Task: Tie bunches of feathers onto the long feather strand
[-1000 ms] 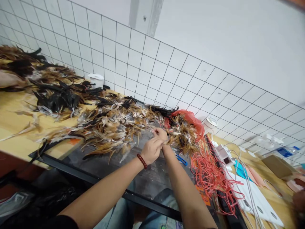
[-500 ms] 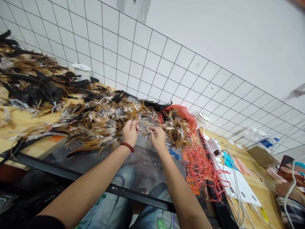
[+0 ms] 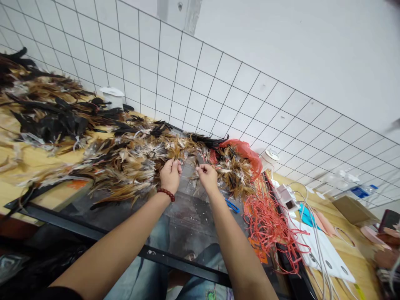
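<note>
My left hand [image 3: 171, 175], with a dark red bead bracelet [image 3: 166, 194] on its wrist, is closed in a pinch beside a heap of brown and white feathers [image 3: 134, 162]. Brown feather tips show just behind its fingertips, but I cannot tell whether they are in its grip. A short distance to the right, my right hand [image 3: 208, 177] is also pinched, near a smaller bunch of feathers [image 3: 236, 171]. Whatever its fingertips hold is too small to make out. Both hands hover over a dark grey work surface [image 3: 187, 216] dotted with pale specks.
Tangled red string [image 3: 268, 225] lies right of my forearm, near a blue-handled tool [image 3: 232, 206] and a red plastic bag [image 3: 250, 154]. Black feathers [image 3: 59, 121] cover the left side. A wire grid [image 3: 175, 71] stands behind. White cables [image 3: 318, 254] run along the right.
The view has shifted slightly, moving most things a little right and down. Both hands stay pinched, with slightly changed finger positions.
</note>
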Demonstrator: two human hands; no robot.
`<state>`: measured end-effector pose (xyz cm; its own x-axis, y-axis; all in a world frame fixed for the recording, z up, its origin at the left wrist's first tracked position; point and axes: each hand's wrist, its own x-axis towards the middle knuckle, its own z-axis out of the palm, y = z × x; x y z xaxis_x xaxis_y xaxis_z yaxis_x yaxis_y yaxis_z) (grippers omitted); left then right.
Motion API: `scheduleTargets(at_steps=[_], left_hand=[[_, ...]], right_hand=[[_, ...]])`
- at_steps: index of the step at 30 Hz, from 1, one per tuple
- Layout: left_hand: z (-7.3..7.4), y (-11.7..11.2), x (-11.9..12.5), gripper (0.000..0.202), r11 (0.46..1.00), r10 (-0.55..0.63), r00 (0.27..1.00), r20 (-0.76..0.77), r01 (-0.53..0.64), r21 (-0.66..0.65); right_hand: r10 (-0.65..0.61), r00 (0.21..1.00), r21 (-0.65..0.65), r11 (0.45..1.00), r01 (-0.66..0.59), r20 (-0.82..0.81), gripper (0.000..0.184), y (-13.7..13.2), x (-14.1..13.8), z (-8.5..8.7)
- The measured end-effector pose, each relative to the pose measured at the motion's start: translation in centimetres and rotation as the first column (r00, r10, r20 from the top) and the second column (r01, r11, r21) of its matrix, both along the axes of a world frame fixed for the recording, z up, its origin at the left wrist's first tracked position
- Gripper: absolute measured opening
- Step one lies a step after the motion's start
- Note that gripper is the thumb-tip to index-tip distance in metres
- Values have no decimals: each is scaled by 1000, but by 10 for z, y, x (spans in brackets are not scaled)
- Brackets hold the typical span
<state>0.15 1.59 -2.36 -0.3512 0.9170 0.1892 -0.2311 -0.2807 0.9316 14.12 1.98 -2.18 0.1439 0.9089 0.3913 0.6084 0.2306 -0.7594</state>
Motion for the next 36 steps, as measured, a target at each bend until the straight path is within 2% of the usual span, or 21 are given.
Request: scheduleTargets(at_steps=[1, 3, 5, 7, 11, 15, 17, 23, 28, 33, 36], left_hand=[[0, 1, 2, 18, 1000, -11, 1000, 12, 11, -6], [-1, 4, 6, 18, 998, -51, 997, 51, 52, -23], [-1, 4, 10, 18, 991, -114, 990, 79, 119, -58], [-1, 1, 13, 19, 972, -206, 975, 85, 213, -95], [2, -11, 15, 21, 912, -372, 926, 65, 377, -160], [5, -18, 15, 24, 872, -427, 898, 105, 440, -217], [6, -19, 15, 25, 849, -460, 879, 126, 477, -226], [4, -23, 19, 27, 809, -530, 841, 108, 540, -232], [3, -23, 20, 28, 810, -533, 841, 93, 539, -231], [6, -22, 18, 28, 849, -505, 862, -35, 490, -197], [7, -23, 17, 27, 833, -537, 841, -71, 515, -201]], right_hand=[[38, 987, -19, 999, -42, -159, 21, -3, 4, -1], [100, 906, -52, 990, -132, -410, 30, -11, 8, -4], [111, 822, -64, 982, -175, -558, 34, -18, 6, -7], [105, 770, -58, 982, -182, -629, 35, -25, 2, -10], [91, 739, -22, 990, -141, -667, 33, -30, -2, -11], [89, 723, -18, 990, -139, -685, 30, -30, -3, -13], [92, 733, -27, 988, -149, -674, 30, -28, -4, -16], [59, 806, 3, 997, -71, -589, 31, -23, -1, -25], [103, 841, 72, 994, -76, -531, 24, -25, 1, -21], [154, 731, 16, 981, -192, -665, 22, -29, 0, -12], [194, 707, 18, 969, -248, -680, 21, -31, 2, -9]])
